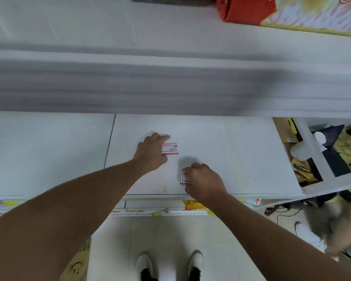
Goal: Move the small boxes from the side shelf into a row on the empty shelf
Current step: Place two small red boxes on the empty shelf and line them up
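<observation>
The flat white shelf (241, 151) spans the middle of the head view, below a blurred white upper shelf edge (170, 84). The left hand (151, 154) reaches over the shelf centre; its grip is curled around the left end of a small white rectangular box with red trim (171, 149), which lies flat on the shelf. Just beside it and nearer the front edge, the right hand (204, 182) has its grip curled closed around a second small white box with a red outline (184, 178), held at the shelf surface. The two boxes are near each other but apart. At right stands a white side rack (316, 159) holding mixed items.
</observation>
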Demonstrator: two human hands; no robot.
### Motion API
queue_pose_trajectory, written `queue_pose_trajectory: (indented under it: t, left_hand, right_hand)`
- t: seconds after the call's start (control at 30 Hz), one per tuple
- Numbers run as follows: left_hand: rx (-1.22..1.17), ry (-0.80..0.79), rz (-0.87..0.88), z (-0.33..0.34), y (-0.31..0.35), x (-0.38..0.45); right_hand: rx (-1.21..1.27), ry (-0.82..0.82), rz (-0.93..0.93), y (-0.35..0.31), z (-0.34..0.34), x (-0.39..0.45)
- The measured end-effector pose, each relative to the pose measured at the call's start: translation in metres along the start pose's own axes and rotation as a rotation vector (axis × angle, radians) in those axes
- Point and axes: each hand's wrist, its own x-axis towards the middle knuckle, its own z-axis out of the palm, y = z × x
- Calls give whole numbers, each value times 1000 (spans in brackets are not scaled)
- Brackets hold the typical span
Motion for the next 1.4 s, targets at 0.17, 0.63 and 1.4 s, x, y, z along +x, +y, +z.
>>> queue_pose_trajectory:
  t: [0.17,0.63,1.4]
  left_hand:
    - [-196,261,-155,7,-9,-56]
    - [-546,540,-274,44,-15,-140]
    - [-1535,384,-480,61,49,-70]
  right_hand:
    - [-6,-36,-25,-21,-4,13]
    - [14,29,-18,-43,17,40]
    - [1564,272,535,-55,44,50]
